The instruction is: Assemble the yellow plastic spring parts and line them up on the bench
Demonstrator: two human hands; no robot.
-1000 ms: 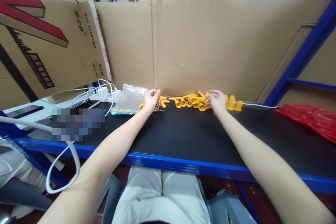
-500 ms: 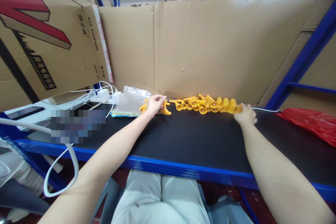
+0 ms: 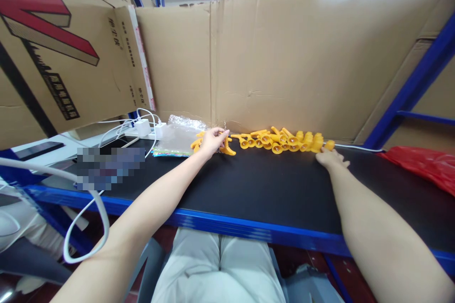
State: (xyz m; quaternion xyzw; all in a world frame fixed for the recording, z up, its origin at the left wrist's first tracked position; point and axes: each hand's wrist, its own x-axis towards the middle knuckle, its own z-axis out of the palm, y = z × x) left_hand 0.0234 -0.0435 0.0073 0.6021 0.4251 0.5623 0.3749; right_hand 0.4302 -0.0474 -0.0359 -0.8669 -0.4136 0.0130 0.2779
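Near the back of the black shelf top, my left hand (image 3: 214, 140) is closed in a pinch among curved yellow plastic pieces (image 3: 228, 148). What sits between its fingertips is hidden. A thin metal chain (image 3: 224, 125) shows just above them. Farther right, my right hand (image 3: 332, 158) has its fingers curled at a yellow cup-shaped piece (image 3: 329, 145), which rises above the thumb side. Between my hands lie several yellow bell-mouthed pieces (image 3: 276, 147), some with stems, their hollow ends facing me. Ribbed-looking yellow pieces (image 3: 308, 142) stand close together at the right end of this row.
A clear plastic bag (image 3: 181, 136) lies left of my left hand, beside white plugs and cables (image 3: 142, 127). A red plastic bag (image 3: 419, 163) is at the right. Cardboard (image 3: 284, 66) walls the back, and a blue rail (image 3: 249, 231) edges the front. A white cable (image 3: 103, 213) loops over my left forearm.
At my right hand the yellow cup-shaped piece now shows more fully, slightly farther right and above the thumb. My left hand stays at the curved pieces. The whole view has shifted slightly.
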